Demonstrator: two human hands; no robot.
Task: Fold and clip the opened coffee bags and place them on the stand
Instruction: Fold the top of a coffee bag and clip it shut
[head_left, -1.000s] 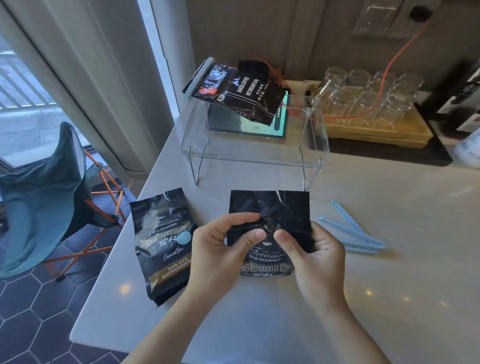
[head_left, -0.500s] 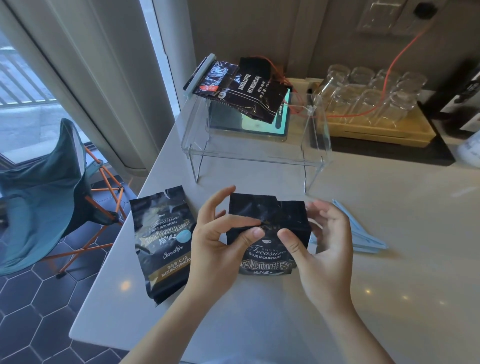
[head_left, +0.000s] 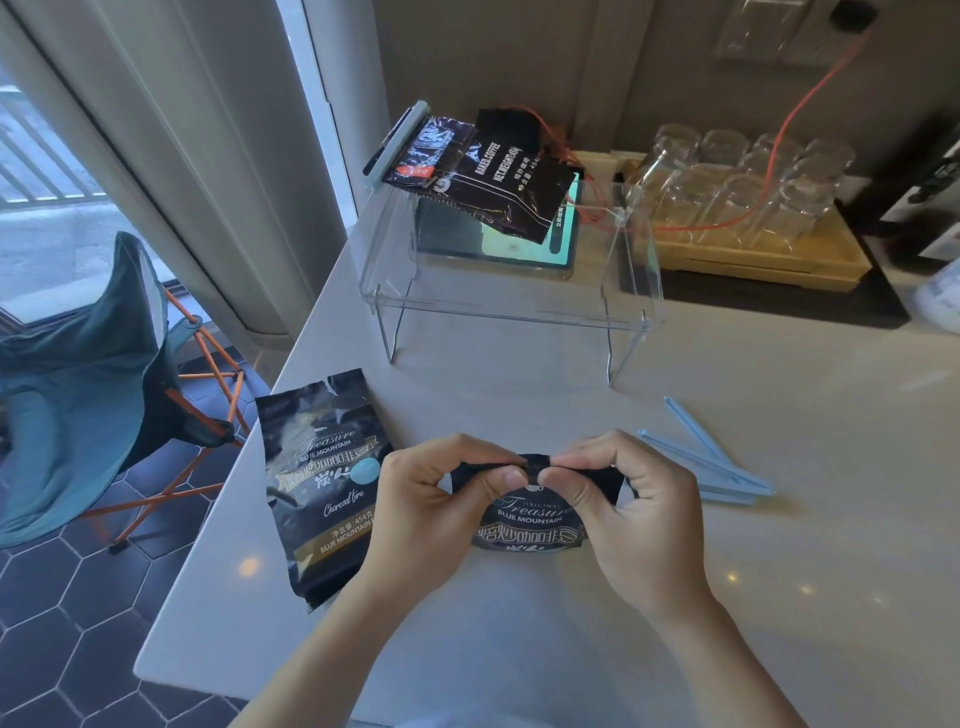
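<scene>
Near the bench's front edge, both the left hand and right hand pinch the coffee bag's folded top, its fold running left-right, with the blue clips just beside the right hand.

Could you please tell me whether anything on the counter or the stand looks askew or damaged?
The clipped black coffee bags lie skewed on the clear acrylic stand, overhanging its left rear corner. The loose black coffee bag on the white counter has a ragged, torn top edge.

The coffee bags are glossy crinkled foil, the stand clear smooth plastic, the table polished pale stone, the clips matt blue plastic.
</scene>
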